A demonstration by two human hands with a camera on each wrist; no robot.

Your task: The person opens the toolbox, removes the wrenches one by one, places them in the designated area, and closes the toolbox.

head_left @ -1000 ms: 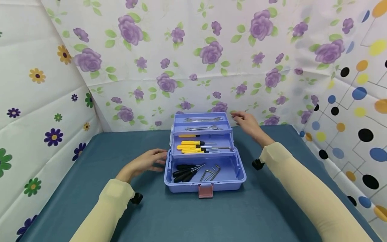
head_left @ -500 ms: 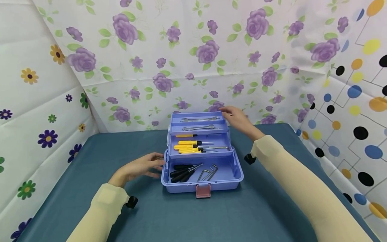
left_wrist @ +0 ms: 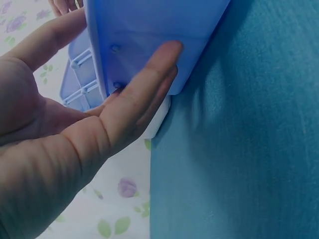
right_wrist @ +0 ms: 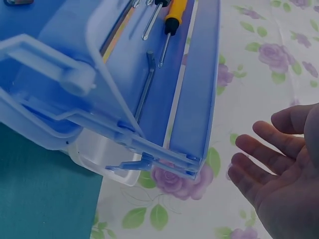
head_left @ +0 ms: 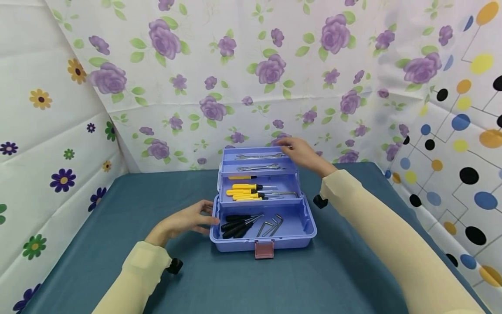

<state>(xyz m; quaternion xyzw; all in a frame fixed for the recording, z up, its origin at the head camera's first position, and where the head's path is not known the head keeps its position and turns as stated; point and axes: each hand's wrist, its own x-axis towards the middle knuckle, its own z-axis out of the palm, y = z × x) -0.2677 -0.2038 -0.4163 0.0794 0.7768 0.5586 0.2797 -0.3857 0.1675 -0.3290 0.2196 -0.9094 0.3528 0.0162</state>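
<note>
A periwinkle-blue toolbox [head_left: 239, 246] stands unfolded on the table, its trays raised in steps. Black-handled screwdrivers [head_left: 235, 229] and L-shaped hex keys [head_left: 277, 226] lie in its base. Yellow-handled screwdrivers [head_left: 244, 192] fill the middle tray; wrenches [head_left: 258, 168] sit in the top compartments. My left hand [head_left: 183, 223] is at the box's left wall, thumb at the rim and extended fingers along the outside. My right hand [head_left: 303, 156] hovers by the top tray's right corner; in the right wrist view its loosely bent fingers [right_wrist: 266, 154] are apart from the tray.
A pink latch [head_left: 264, 250] hangs at the box's front. Behind the trays, a whitish lid [right_wrist: 99, 154] shows in the right wrist view. The teal-covered table [head_left: 243, 288] ends at a flowered cloth backdrop [head_left: 176, 144]; a dotted cloth [head_left: 443, 183] hangs at right.
My right hand has moved left from beside the box to the top tray's corner. My left hand has edged inward, its thumb now at the rim. The tools have stayed in place.
</note>
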